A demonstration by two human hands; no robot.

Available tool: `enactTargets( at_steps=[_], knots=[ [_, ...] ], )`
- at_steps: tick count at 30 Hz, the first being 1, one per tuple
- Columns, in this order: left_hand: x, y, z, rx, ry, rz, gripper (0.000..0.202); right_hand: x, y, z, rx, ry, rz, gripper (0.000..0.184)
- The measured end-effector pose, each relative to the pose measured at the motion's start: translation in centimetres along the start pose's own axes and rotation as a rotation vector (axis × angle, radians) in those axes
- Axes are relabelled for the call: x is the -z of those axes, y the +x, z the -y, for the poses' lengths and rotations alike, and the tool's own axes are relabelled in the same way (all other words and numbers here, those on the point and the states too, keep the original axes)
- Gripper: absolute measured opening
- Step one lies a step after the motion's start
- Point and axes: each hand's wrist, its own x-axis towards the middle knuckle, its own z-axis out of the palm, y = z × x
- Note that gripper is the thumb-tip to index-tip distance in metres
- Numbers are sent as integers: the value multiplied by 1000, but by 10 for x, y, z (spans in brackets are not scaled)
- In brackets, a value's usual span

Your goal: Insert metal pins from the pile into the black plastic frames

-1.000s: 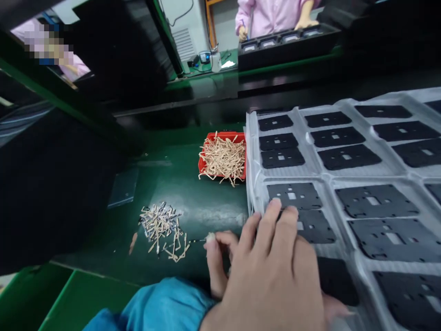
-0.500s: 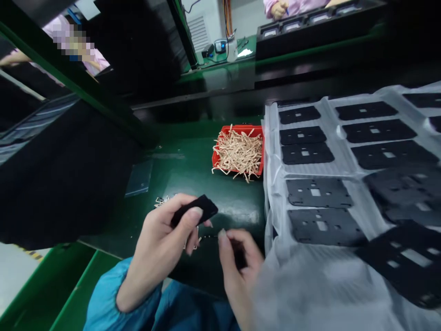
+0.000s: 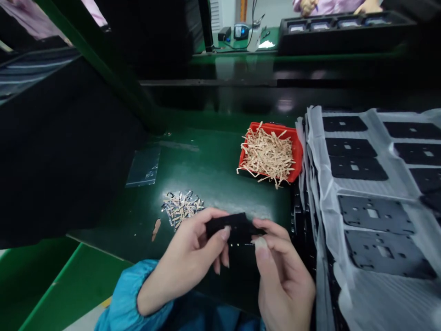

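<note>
My left hand (image 3: 188,255) and my right hand (image 3: 280,278) meet at the lower middle and pinch a flat black piece (image 3: 230,226) between them, each by one end. Its underside is hidden by my fingers. Just left of my left hand lies a small heap of tan and silvery strips (image 3: 181,208) on the green table (image 3: 203,165). A stack of clear trays (image 3: 358,193) holding flat black cut-out plates fills the right side, close to my right hand.
A red bin (image 3: 292,158) full of tan strips stands behind my hands, against the trays. A small clear bag (image 3: 144,166) lies at the left. A dark panel (image 3: 58,142) walls off the left. Across the far bench a person in pink works at a black tray (image 3: 344,27).
My left hand went from the tray to the table with a black piece. My right hand has come up and taken its other end. The view shifted left.
</note>
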Motion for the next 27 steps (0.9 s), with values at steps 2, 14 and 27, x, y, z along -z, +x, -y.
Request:
enactTargets(
  at_steps=[2, 14, 27],
  knots=[
    [-2, 0, 4, 24, -73, 57, 31, -5, 0, 1, 2, 10, -16, 9],
    [-13, -7, -2, 105, -181, 172, 31, -11, -1, 8, 13, -151, -171, 11],
    [-19, -10, 2, 45, -212, 172, 30, -13, 0, 11, 44, -193, -190, 10]
  ],
)
